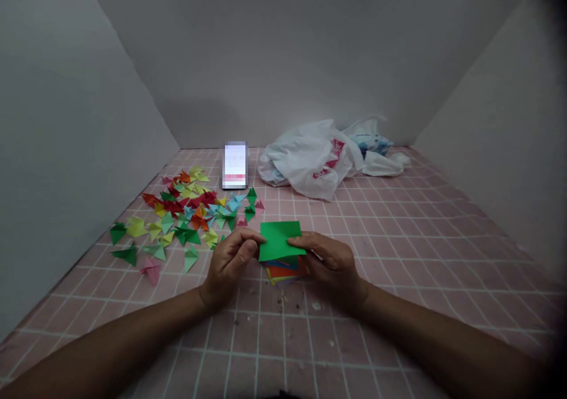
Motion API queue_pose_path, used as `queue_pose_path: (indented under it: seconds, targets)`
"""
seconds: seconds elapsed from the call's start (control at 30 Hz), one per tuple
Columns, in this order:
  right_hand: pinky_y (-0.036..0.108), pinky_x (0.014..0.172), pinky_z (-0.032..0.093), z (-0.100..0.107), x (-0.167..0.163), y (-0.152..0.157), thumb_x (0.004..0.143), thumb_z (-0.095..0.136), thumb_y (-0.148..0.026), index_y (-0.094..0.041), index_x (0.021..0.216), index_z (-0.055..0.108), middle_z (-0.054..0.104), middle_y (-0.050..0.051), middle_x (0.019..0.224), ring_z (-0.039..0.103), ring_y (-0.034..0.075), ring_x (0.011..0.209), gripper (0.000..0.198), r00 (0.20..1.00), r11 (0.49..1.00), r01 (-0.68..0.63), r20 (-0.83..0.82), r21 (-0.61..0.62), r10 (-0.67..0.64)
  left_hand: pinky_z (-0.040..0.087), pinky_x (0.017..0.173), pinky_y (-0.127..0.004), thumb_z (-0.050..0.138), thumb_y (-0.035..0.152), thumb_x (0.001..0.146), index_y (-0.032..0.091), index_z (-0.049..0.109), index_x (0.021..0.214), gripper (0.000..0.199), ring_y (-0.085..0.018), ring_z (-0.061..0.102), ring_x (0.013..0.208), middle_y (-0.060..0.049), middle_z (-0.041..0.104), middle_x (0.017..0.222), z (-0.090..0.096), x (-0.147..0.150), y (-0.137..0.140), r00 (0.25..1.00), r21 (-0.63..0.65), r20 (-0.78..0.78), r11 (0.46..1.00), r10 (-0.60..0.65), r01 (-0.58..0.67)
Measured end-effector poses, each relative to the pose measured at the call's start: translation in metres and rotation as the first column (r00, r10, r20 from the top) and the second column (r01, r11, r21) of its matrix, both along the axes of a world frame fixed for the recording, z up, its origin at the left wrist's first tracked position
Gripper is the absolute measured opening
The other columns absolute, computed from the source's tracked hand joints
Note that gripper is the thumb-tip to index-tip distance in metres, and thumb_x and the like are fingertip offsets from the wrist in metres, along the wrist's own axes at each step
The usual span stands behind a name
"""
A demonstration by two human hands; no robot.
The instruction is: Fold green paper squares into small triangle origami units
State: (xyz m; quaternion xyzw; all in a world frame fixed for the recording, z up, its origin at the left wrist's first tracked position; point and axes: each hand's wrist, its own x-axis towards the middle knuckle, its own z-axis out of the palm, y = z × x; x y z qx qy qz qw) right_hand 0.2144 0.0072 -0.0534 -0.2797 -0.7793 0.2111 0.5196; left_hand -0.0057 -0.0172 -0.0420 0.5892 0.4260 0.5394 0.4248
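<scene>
A flat square of green origami paper [277, 238] is held up between my hands, above a small stack of coloured paper squares [286, 272] with orange, yellow and blue edges showing. My left hand [231, 264] is closed at the sheet's left edge, its fingertips partly behind the paper. At the right edge my right hand [333, 262] pinches the sheet, thumb on top and fingers underneath. Many folded paper cranes [186, 233] in green, yellow, red, pink and blue lie scattered beyond and to the left of my left hand.
A lit phone [234, 165] stands behind the cranes, its screen blurred. A crumpled white plastic bag [314, 156] with red print lies at the back, beside a blue and white packet [372, 142]. Pale walls enclose the pink tiled-pattern surface [420, 251]. Small scraps [283, 298] lie near my hands.
</scene>
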Motion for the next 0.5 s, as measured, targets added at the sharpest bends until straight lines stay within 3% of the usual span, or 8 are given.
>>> queue_pose_path:
  seconds: [0.07,0.17,0.3,0.43,0.5]
  targets:
    - [0.034,0.079,0.064,-0.002,0.001,0.000,0.092,0.054,-0.010,-0.024,0.109,0.074,0.080,0.007,0.100,0.077,0.021,0.092,0.030,0.999,1.000,-0.028,0.026,0.013,0.028,0.050,0.063,-0.020,0.067,0.036,0.090,0.019,0.065,0.097,0.018,-0.011,0.060,0.068,0.000,0.064,0.079,0.002,0.004,0.001,0.994,-0.127,0.107,0.992,0.036,-0.022]
    - [0.038,0.086,0.063,-0.005,0.001,0.001,0.093,0.057,-0.013,-0.026,0.111,0.074,0.080,0.005,0.097,0.077,0.022,0.095,0.028,0.995,0.998,-0.063,0.082,0.007,0.063,0.050,0.061,-0.019,0.078,0.028,0.078,0.022,0.057,0.107,0.036,-0.011,0.062,0.069,0.001,0.065,0.082,0.006,0.010,0.003,0.979,-0.225,0.204,0.974,0.017,0.030]
    - [0.039,0.084,0.061,-0.004,-0.002,0.000,0.091,0.063,-0.018,-0.025,0.101,0.076,0.079,0.006,0.092,0.075,0.023,0.091,0.018,0.991,0.992,-0.111,0.066,-0.067,0.116,0.052,0.064,-0.020,0.074,0.022,0.079,0.023,0.058,0.108,0.034,-0.013,0.064,0.074,0.000,0.067,0.085,0.010,0.013,0.001,0.988,-0.140,0.154,0.990,0.004,0.018]
    - [0.033,0.071,0.056,0.006,-0.008,-0.003,0.090,0.064,-0.021,-0.022,0.083,0.072,0.072,0.005,0.085,0.068,0.019,0.078,0.010,0.991,0.935,-0.114,-0.099,-0.335,0.086,0.054,0.070,-0.024,0.068,0.025,0.085,0.020,0.068,0.096,0.012,-0.016,0.065,0.079,-0.003,0.069,0.089,0.012,0.010,-0.003,1.000,-0.035,-0.008,0.999,0.013,-0.013]
    - [0.030,0.068,0.053,0.009,-0.010,-0.005,0.089,0.065,-0.022,-0.021,0.078,0.069,0.068,0.004,0.082,0.064,0.017,0.074,0.012,0.987,0.892,-0.107,-0.152,-0.439,0.043,0.054,0.073,-0.027,0.061,0.031,0.092,0.020,0.072,0.094,0.016,-0.017,0.065,0.082,-0.005,0.069,0.089,0.012,0.006,-0.004,0.996,-0.007,-0.081,1.000,-0.020,0.019]
